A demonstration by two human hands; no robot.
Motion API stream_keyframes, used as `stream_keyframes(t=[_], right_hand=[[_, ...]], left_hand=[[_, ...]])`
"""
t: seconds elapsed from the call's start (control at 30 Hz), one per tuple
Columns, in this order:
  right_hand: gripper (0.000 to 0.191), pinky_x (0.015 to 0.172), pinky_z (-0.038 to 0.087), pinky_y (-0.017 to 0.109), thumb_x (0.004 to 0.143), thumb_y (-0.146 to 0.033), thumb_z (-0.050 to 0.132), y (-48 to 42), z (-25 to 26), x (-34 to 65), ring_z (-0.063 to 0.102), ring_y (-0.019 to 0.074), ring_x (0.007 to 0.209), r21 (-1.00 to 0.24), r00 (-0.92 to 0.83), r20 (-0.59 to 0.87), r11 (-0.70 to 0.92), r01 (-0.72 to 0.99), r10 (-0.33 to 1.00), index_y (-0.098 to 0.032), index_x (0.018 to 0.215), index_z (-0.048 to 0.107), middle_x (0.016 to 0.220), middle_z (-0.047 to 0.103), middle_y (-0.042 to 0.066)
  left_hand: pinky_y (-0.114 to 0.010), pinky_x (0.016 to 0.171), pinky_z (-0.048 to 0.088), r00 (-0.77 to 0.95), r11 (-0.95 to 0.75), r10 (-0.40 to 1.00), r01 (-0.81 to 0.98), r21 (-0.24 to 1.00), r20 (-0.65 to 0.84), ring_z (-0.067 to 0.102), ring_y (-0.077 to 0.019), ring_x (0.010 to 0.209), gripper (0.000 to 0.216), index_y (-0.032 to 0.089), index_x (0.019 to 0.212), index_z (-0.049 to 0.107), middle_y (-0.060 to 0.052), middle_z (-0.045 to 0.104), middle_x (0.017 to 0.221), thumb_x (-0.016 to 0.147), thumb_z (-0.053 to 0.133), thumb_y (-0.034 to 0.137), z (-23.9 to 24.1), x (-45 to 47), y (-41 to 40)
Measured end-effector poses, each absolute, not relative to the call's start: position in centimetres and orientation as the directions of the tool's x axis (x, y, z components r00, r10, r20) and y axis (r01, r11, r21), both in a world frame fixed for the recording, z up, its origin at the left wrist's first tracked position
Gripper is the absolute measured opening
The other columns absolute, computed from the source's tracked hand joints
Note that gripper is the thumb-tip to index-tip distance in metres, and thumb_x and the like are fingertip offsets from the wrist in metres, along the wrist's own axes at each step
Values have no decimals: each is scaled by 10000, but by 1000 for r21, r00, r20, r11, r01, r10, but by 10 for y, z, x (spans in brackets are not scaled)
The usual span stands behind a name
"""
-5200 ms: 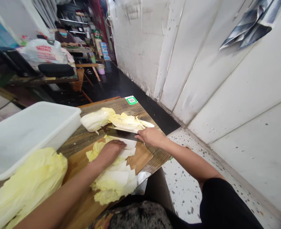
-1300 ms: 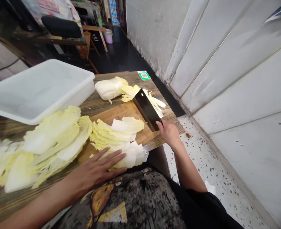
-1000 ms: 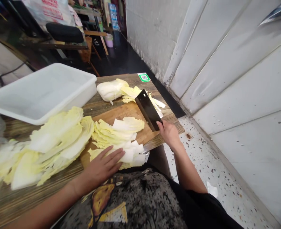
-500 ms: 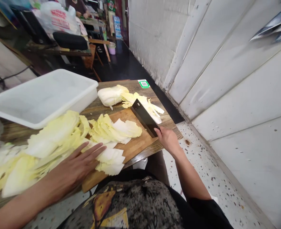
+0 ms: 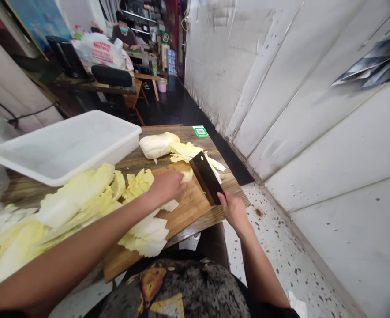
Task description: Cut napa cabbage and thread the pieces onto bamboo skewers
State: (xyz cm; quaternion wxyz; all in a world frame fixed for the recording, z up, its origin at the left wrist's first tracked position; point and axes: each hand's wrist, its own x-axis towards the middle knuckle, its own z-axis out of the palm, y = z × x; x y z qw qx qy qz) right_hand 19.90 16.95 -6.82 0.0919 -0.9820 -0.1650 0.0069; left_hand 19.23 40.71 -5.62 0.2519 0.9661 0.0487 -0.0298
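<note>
Right hand (image 5: 234,211), grip closed on the handle of a flat, dark rectangular cleaver (image 5: 207,177). Just left of that grip, left hand (image 5: 167,185) curls over crinkled pale-yellow cabbage leaves (image 5: 137,184) on the grained wooden board (image 5: 188,207); its clasp cannot be told.

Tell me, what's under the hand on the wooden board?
Yellow cabbage leaves on the cutting board lie under the left hand; beneath the palm is hidden. The right hand grips a cleaver.

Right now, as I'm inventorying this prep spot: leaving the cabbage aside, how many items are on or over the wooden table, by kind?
White plastic tub: 1
Wooden cutting board: 1
Cleaver, in the grip of the right hand: 1
Green sticker: 1
Total: 4
</note>
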Motion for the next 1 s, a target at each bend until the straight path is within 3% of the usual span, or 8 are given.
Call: stream_keyframes(t=[0.1, 0.2, 0.3, 0.4, 0.5, 0.67, 0.83, 1.0], right_hand=[[337, 603, 357, 224, 1046, -338, 417, 167, -72, 198, 691, 163, 708, -214, 952, 18, -929, 301, 304, -154, 897, 657, 771, 735, 70], [320, 606, 362, 230, 1042, -331, 427, 166, -77, 197, 699, 173, 724, -232, 959, 29, -932, 280, 281, -150, 921, 663, 795, 740, 86], [317, 607, 367, 232, 1041, -318, 430, 166, -79, 197, 705, 178, 726, -248, 965, 36, -933, 260, 259, -146, 917, 666, 792, 741, 90], [321, 600, 369, 230, 1041, -313, 433, 165, -78, 197, 708, 181, 721, -264, 970, 32, -934, 242, 242, -149, 889, 663, 757, 734, 80], [308, 600, 375, 219, 1039, -304, 440, 165, -77, 197, 707, 174, 711, -276, 972, 29, -933, 231, 232, -156, 876, 655, 720, 723, 64], [298, 602, 382, 203, 1044, -286, 431, 164, -78, 194, 703, 154, 693, -278, 972, 36, -931, 234, 234, -160, 871, 638, 718, 721, 52], [322, 598, 373, 199, 1046, -295, 426, 163, -75, 194, 701, 151, 688, -230, 965, 42, -937, 263, 260, -159, 839, 632, 734, 727, 64], [378, 598, 375, 230, 1053, -378, 378, 167, -51, 201, 703, 190, 730, -154, 941, 43, -929, 338, 335, -149, 935, 655, 813, 739, 102]], left_hand=[[-379, 759, 564, 963, -731, 245, 259, 631, -112, 660, -183, 839, 291, 144, 1033, 641, -48, 677, 979, 934, 588, 412, -50, 224, 428], [-382, 761, 582, 941, -589, 303, 311, 746, -153, 663, -191, 893, 319, 153, 1171, 600, -79, 660, 1103, 944, 584, 376, -53, 250, 437], [-403, 792, 584, 955, -529, 252, 273, 803, -158, 661, -207, 943, 329, 158, 1200, 591, -88, 648, 1153, 938, 598, 356, -63, 259, 439], [-418, 816, 579, 984, -572, 131, 172, 802, -117, 659, -215, 969, 332, 157, 1205, 590, -92, 646, 1169, 938, 598, 355, -74, 254, 439], [-462, 891, 548, 998, -705, -38, 14, 709, -58, 642, -235, 1038, 310, 160, 1173, 613, -93, 644, 1194, 929, 609, 352, -83, 245, 438], [-564, 1044, 414, 953, -883, -303, -273, 382, -17, 550, -288, 1212, 310, 165, 1142, 637, -96, 623, 1257, 894, 650, 351, -90, 241, 429], [-484, 931, 514, 943, -941, -329, -324, 98, -47, 631, -239, 1052, 271, 151, 1109, 636, -86, 657, 1154, 927, 610, 349, -88, 239, 417], [-434, 866, 544, 943, -948, -314, -318, -25, -109, 658, -206, 945, 207, 136, 993, 656, -61, 686, 1021, 925, 618, 329, -83, 205, 415]])
